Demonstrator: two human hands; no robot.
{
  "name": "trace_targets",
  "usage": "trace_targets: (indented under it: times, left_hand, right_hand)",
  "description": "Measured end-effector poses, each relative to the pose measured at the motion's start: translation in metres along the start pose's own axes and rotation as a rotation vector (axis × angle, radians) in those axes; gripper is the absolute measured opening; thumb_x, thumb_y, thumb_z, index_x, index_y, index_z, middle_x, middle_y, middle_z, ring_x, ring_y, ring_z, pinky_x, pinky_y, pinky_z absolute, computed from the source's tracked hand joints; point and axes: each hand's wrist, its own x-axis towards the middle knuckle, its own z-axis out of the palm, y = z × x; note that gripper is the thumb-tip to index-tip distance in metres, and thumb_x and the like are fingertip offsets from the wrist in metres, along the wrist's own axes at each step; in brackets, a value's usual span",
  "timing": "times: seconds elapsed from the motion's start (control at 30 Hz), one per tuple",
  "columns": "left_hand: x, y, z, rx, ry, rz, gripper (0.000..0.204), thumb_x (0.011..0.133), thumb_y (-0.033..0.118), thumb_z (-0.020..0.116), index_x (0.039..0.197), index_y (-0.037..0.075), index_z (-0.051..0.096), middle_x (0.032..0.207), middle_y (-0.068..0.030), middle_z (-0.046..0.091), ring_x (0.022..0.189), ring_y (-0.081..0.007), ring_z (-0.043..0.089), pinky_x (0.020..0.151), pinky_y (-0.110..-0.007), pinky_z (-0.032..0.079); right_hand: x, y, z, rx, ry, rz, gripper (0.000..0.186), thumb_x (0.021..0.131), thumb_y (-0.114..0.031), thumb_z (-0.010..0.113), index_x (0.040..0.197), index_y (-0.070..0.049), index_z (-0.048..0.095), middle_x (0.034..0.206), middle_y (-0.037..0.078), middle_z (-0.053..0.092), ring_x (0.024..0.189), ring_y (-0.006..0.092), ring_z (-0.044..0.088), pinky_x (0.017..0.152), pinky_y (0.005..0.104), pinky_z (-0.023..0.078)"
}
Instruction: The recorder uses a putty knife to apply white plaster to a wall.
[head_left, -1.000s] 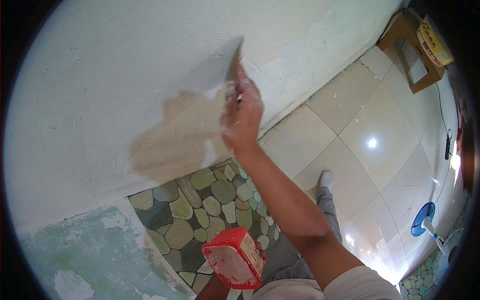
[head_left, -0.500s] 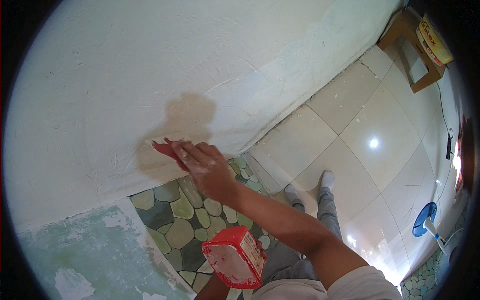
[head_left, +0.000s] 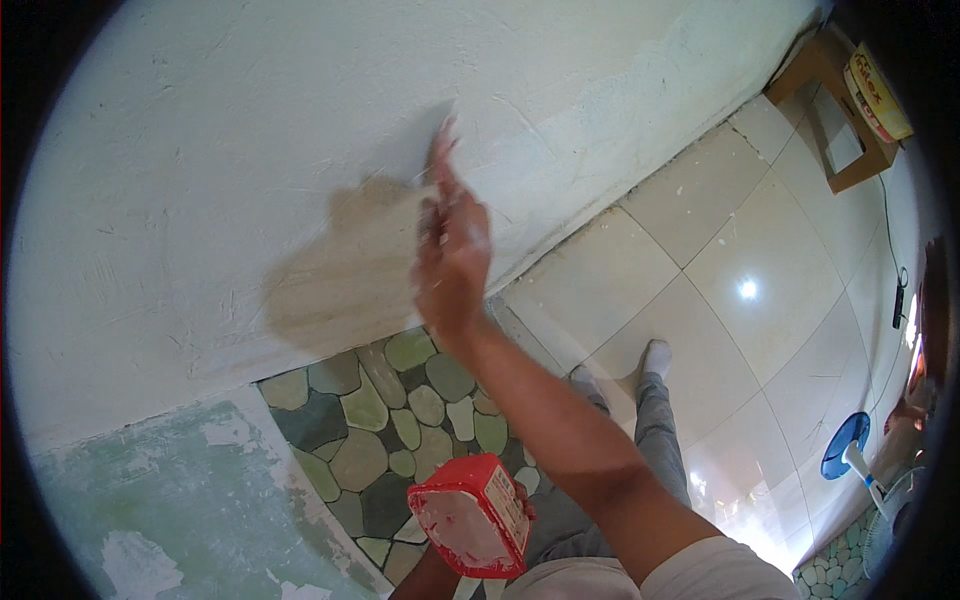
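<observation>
My right hand (head_left: 460, 250), smeared by motion, reaches up to the white wall (head_left: 230, 160). Its fingers are closed on a red putty knife (head_left: 445, 150), seen nearly edge-on, with its blade end at the wall or very close to it. Low by my body, my left hand (head_left: 524, 498) grips a red plastic tub (head_left: 495, 490) from beneath and the side. White putty (head_left: 460, 525) coats the inside of the tub, which is tilted with its mouth toward the view. Only a few left fingertips show past the tub. A tan shadow lies on the wall beside my right hand.
Pebble-patterned tiles (head_left: 360, 465) and a patchy green surface (head_left: 190, 500) lie below the wall. Pale floor tiles (head_left: 640, 270) stretch right, under my feet. A brown stool (head_left: 835, 110) bears a yellow bucket (head_left: 880, 95). A blue-and-white fan (head_left: 850, 450) stands lower right, near a cable.
My right hand has swept up and to the right along the wall with the putty knife, which has turned from lying flatter to pointing upward. The tub has hardly moved.
</observation>
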Motion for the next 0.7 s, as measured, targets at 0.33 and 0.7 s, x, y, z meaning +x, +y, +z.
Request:
trace_targets:
  times: [0.33,0.7]
  left_hand:
    - [0.008,-0.010,0.027,0.115,-0.027,0.096,0.055,0.092,0.046,0.059,0.129,0.005,0.055,0.115,-0.0163,0.060,0.113,-0.0385,0.059,0.102,-0.054,0.044]
    - [-0.010,0.001,-0.015,-0.118,0.018,0.018,0.108,0.076,0.088,0.040,0.136,-0.001,0.049,0.124,-0.0253,0.056,0.118,-0.0497,0.052,0.096,-0.058,0.046]
  right_hand:
    - [-0.088,-0.017,-0.010,-0.026,-0.565,-0.148,0.050,0.090,0.000,0.057,0.140,0.001,0.049,0.137,0.017,0.057,0.097,0.0301,0.065,0.085,0.0369,0.050]
    - [0.021,0.026,-0.033,-0.112,0.129,-0.023,0.037,0.098,-0.001,0.049,0.135,0.000,0.055,0.118,0.015,0.062,0.101,0.0193,0.062,0.088,0.0305,0.049]
